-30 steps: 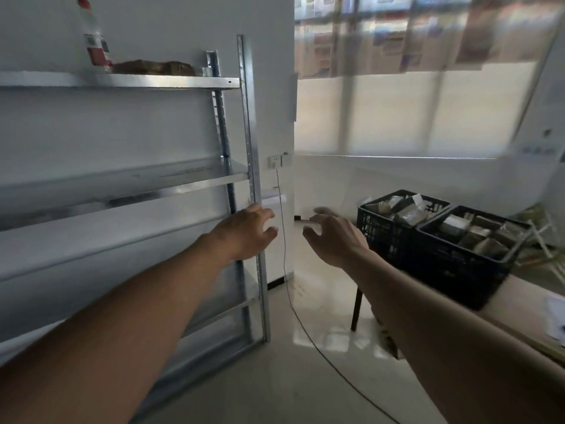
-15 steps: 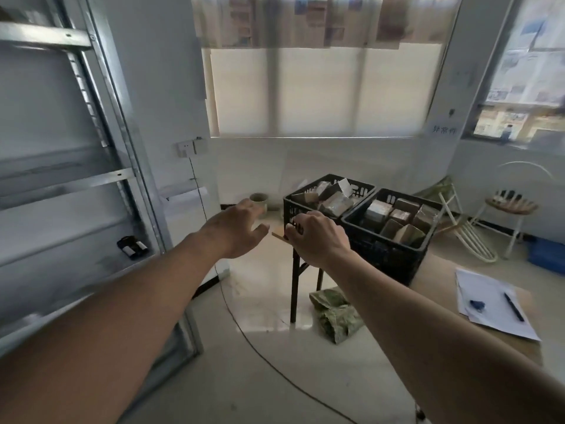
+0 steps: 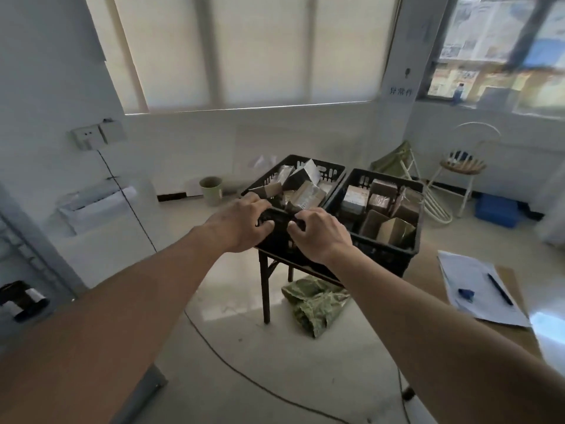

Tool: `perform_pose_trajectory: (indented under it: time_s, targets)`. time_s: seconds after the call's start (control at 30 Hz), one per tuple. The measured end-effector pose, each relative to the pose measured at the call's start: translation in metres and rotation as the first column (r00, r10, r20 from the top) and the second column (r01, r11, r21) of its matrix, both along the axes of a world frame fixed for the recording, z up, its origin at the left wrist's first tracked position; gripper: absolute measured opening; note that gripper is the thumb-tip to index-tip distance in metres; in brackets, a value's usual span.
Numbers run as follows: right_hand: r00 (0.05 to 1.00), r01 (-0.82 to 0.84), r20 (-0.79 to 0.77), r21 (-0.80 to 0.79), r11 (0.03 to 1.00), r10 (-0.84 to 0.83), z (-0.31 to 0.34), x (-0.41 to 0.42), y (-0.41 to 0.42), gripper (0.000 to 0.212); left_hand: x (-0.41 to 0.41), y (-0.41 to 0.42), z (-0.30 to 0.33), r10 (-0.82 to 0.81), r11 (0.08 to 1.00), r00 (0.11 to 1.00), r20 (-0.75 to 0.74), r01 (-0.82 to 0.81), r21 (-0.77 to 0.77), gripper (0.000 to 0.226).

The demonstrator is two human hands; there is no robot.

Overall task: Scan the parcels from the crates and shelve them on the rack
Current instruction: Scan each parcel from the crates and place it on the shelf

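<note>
My left hand [image 3: 241,221] and right hand [image 3: 318,234] hung loosely curled, empty, before the crate [image 3: 275,246]; its small taped parcels [image 3: 305,194] looked light, stiff, best gripped across their sides.

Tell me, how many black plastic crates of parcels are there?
2. The left black plastic crate sits on the dark table, both hands at its near rim; the right black plastic crate stands beside it. Others may be out of view.

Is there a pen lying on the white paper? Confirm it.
Yes, a dark pen lies across the white paper on the table at the right, beside a small blue object.
</note>
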State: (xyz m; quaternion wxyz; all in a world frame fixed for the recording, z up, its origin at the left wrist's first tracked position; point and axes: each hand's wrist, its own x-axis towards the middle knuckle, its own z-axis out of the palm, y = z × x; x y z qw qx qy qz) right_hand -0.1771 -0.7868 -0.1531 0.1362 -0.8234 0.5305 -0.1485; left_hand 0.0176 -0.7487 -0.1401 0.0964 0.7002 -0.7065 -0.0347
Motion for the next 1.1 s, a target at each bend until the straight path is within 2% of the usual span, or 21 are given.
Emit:
perform_pose_trajectory:
  time_s: [0.13,0.37,0.6,0.8,0.93,1.0,1.1]
  targets:
    - [0.996,0.085,-0.007,0.068,0.994,-0.085,-0.021,0.016,-0.054,0.045,0.015,-0.069,-0.018,-0.102,0.993,0.995,0.002,0.102,0.053,0.060]
    - [0.985,0.166,-0.073,0.170,0.971,-0.155,-0.048,0.022,-0.147,0.036,0.022,-0.174,-0.049,-0.189,0.973,0.982,-0.023,0.190,0.134,0.058]
    - [0.987,0.159,-0.067,0.256,0.954,-0.146,-0.086,0.015,-0.258,0.043,0.019,-0.272,-0.090,-0.146,0.968,0.988,-0.043,0.152,0.202,0.063]
    - [0.989,0.142,-0.018,0.386,0.912,-0.147,-0.120,0.009,-0.332,0.041,0.008,-0.338,-0.121,-0.080,0.947,0.994,-0.074,0.099,0.304,0.071]
    - [0.989,0.092,0.068,0.437,0.895,-0.135,-0.133,0.008,-0.361,0.055,0.002,-0.365,-0.138,-0.057,0.936,0.997,-0.046,0.069,0.345,0.073]
    - [0.986,0.036,0.123,0.482,0.875,-0.109,-0.138,0.011,-0.370,0.064,0.004,-0.375,-0.144,-0.014,0.935,0.999,-0.029,0.023,0.353,0.083]
    - [0.965,-0.012,0.231,0.515,0.857,-0.126,-0.146,0.017,-0.381,0.066,0.010,-0.387,-0.152,0.086,0.919,0.996,-0.021,-0.071,0.389,0.116]
